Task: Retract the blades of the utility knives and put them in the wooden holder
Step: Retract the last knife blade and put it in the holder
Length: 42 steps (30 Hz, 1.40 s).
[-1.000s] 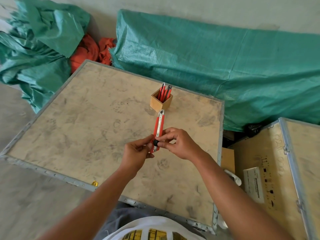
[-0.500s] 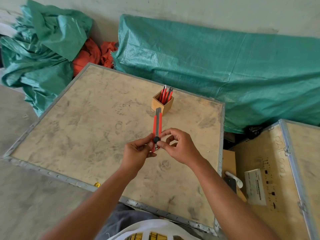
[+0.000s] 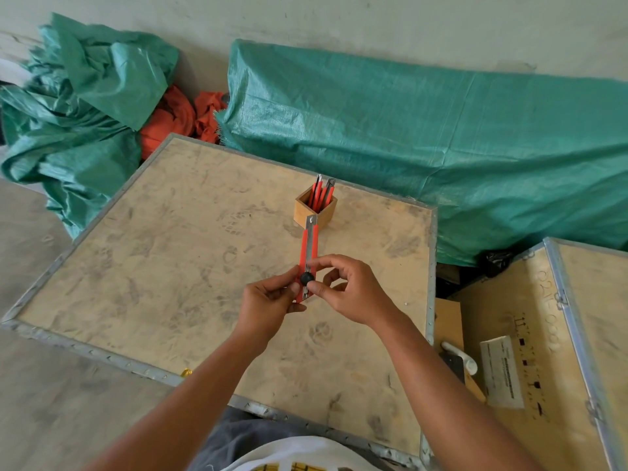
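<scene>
**Utility knife held over the table, lock knob being worked**

Utility knife [image 3: 308,258], red with a metal track, is held in the air above the table [image 3: 142,253], its tip pointing away toward the wooden holder [image 3: 315,212]. No blade can be made out beyond the tip, so it looks drawn in or nearly so, though the tip overlaps the holder's near wall and that is hard to judge. The left hand [image 3: 268,300] pinches the rear end of the handle between thumb and fingers, probably to steady the body. The right hand [image 3: 343,290] has thumb and forefinger closed on the black knob [image 3: 305,278] near the rear, the other fingers curled loose; this grip suits turning or sliding the lock. Both forearms reach forward from the bottom edge and the wrists meet at the knife, held level

Inside the holder, near the table's far edge, stand other red knives [image 3: 321,195], leaning to the right. Room remains beside them. My reading is that this knife goes in next, once the knob is set. Green tarpaulin [image 3: 441,137] lies behind the table, and a wooden crate [image 3: 530,334] stands to the right
</scene>
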### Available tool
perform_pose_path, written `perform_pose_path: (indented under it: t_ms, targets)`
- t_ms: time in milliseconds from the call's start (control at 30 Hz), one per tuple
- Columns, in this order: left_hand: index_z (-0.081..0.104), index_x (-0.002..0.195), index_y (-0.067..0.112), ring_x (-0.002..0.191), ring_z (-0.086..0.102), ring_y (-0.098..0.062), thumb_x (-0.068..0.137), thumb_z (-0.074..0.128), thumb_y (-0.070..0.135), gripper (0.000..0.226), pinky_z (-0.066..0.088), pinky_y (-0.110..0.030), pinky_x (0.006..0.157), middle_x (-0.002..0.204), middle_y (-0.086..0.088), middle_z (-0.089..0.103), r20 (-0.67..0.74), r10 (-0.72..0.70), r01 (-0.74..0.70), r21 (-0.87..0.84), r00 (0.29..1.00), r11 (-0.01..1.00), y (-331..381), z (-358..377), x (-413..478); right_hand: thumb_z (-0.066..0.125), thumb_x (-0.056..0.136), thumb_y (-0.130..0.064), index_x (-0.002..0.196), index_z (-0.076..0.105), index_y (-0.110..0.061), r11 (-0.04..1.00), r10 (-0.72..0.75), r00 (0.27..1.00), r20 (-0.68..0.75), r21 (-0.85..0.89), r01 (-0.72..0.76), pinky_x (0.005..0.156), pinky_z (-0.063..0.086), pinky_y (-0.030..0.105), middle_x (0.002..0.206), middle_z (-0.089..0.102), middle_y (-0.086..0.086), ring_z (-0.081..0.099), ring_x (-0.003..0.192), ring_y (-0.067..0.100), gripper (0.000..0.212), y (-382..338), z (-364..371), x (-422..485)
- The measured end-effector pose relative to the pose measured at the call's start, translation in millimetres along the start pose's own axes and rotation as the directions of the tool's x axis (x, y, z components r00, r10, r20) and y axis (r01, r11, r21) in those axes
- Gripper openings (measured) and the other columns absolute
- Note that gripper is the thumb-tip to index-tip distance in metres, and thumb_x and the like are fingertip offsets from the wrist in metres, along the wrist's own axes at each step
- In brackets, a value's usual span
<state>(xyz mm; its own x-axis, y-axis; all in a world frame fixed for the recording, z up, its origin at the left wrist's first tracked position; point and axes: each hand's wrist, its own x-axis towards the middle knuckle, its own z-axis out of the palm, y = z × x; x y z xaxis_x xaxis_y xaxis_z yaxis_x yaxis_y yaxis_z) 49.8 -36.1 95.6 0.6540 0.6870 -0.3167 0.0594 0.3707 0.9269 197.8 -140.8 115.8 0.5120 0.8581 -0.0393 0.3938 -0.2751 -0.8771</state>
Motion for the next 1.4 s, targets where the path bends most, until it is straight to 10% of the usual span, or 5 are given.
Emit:
perform_pose_path:
  t_ms: [1033,1233,1400]
  targets:
    - [0.072,0.115,0.011,0.088,0.073,-0.024,0.086,0.066,-0.006,0.034,0.062,-0.037,0.078,0.099,-0.007,0.077,0.096,0.049,-0.079,0.336,0.994,0.938,50,34,218,0.081,0.084,-0.008,0.102,0.080,-0.029,0.989,0.138,0.917,-0.375,0.100,-0.108,0.076,0.066,0.046,0.100,0.078,-0.004,0.078,0.087,0.017,0.028,43,-53,197]
    - [0.070,0.120,0.019,0.110,0.062,-0.022,0.082,0.075,0.008,0.040,0.046,-0.030,0.091,0.119,-0.003,0.070,0.098,0.170,-0.193,0.635,0.981,0.748,42,38,241,0.078,0.086,-0.005,0.108,0.081,-0.018,0.989,0.103,0.860,-0.500,-0.040,-0.141,0.071,0.057,0.008,0.108,0.080,0.003,0.068,0.069,-0.001,0.026,65,-25,218]
    - [0.060,0.131,0.015,0.113,0.059,-0.027,0.079,0.078,0.021,0.055,0.042,-0.026,0.084,0.127,-0.009,0.064,0.089,0.077,-0.117,0.803,0.993,0.584,28,32,252,0.076,0.087,-0.002,0.111,0.080,-0.013,0.980,0.092,0.857,-0.508,-0.107,-0.169,0.086,0.062,0.032,0.108,0.079,0.009,0.075,0.091,0.022,0.027,77,-1,216]
